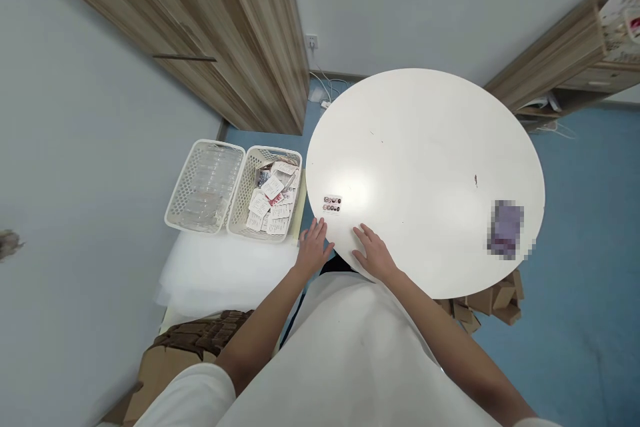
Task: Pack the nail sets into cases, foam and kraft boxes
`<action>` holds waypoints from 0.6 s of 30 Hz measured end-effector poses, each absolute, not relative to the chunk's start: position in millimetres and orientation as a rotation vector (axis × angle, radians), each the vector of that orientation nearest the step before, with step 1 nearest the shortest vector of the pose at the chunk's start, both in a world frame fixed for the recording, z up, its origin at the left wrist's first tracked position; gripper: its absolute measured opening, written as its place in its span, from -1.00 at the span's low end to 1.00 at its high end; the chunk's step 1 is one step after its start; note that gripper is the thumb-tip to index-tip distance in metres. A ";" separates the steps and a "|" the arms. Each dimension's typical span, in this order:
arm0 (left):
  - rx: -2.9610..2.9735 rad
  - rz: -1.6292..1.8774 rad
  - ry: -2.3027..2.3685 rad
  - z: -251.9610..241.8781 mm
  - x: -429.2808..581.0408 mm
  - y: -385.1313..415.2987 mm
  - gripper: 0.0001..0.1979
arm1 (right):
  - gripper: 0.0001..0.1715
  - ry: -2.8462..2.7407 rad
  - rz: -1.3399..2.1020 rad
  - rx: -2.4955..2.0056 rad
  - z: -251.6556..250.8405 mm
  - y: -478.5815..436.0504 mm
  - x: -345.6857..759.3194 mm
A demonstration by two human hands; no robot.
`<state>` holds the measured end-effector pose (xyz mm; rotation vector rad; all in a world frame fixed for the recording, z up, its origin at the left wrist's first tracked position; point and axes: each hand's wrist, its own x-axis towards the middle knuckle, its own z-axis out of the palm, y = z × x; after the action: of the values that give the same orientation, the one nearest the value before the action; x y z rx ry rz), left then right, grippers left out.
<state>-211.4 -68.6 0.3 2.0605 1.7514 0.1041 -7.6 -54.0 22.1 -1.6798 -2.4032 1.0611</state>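
Observation:
My left hand (314, 247) is at the near left edge of the round white table (425, 147), fingers stretched out and holding nothing. Just beyond its fingertips lies a small white card (332, 205) printed with two rows of dark and reddish round pictures. My right hand (373, 252) rests on the tabletop near its front edge, palm down with the fingers apart and nothing in them. The card lies ahead and to the left of this hand, apart from it.
Left of the table stand a white basket of clear plastic packages (213, 170) and a white basket of printed cards (273, 203). White sheeting (225, 273) lies before them. A blurred-out purple item (506, 228) is at the table's right. Cardboard boxes (503, 295) sit below.

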 end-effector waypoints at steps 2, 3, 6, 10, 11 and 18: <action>2.038 0.146 1.763 1.7 -204.5 -75.2 -0.51 | -0.35 -2.385 1.151 -1.640 28.4 -58.9 3.8; 2.023 0.171 1.772 2.6 -200.5 -78.0 -0.52 | -0.36 -2.392 1.193 -1.609 32.3 -60.4 9.1; 1.976 0.262 1.791 6.7 -186.9 -86.3 -0.56 | -0.37 -2.480 1.286 -1.487 45.5 -61.9 24.0; 1.914 0.379 1.841 17.1 -167.7 -102.2 -0.61 | -0.40 -2.689 1.321 -1.310 60.6 -62.5 44.6; 1.896 0.398 1.863 20.7 -163.1 -107.8 -0.62 | -0.41 -2.737 1.320 -1.266 62.9 -62.9 50.4; 1.842 0.400 1.868 52.9 -137.4 -156.4 -0.65 | -0.45 -2.995 1.267 -1.063 68.8 -69.8 81.6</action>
<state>-137.4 -156.4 52.9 1.8424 1.8678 0.4001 81.6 -69.8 68.8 -1.0629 -2.9955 1.2670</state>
